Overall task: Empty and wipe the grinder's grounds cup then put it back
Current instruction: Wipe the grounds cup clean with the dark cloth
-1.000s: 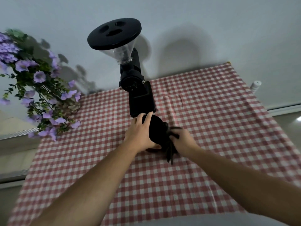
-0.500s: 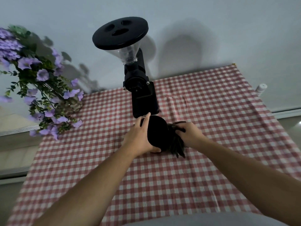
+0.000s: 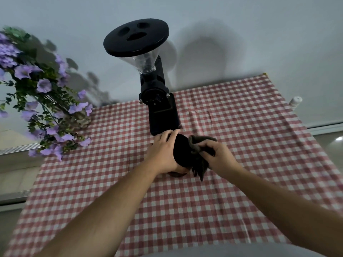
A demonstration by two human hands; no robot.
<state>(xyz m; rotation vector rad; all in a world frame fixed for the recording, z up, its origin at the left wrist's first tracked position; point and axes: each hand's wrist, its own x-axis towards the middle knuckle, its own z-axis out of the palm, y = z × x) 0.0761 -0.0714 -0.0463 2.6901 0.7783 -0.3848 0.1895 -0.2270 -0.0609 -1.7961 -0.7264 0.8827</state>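
Observation:
A black coffee grinder (image 3: 161,112) with a clear hopper and a round black lid stands at the back of the table. Just in front of its base, my left hand (image 3: 163,154) grips the black grounds cup (image 3: 181,154) from the left side. My right hand (image 3: 217,154) holds a dark grey cloth (image 3: 199,145) bunched against the cup's right side, with a loose end of it hanging down. The cup's opening is hidden from me.
A red and white checked tablecloth (image 3: 241,138) covers the table. A bunch of purple flowers (image 3: 42,101) stands at the back left. A small white bottle (image 3: 295,101) sits past the cloth's right edge, near the wall.
My right hand has shifted the cloth upward along the cup's right side. My left hand keeps its hold on the cup. The view has drifted slightly.

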